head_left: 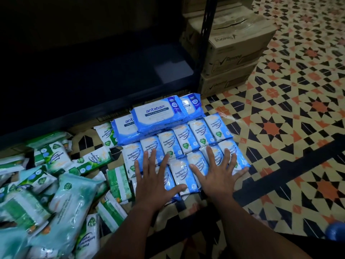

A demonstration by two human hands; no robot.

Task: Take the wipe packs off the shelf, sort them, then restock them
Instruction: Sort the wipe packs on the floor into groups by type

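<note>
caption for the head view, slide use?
Both hands, left hand and right hand, press flat on blue wipe packs sorted on the floor.

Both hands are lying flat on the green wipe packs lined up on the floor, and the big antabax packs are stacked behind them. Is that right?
Not quite. The head view shows the left hand and right hand flat on the blue fragrance-free packs, not green ones. The green packs lie in a loose heap off to the left. The antabax packs are indeed stacked behind the blue rows.

One head-worn camera looks steeply down and forward, close above the patterned floor (280, 128) before the dark shelf (93, 81).
</note>
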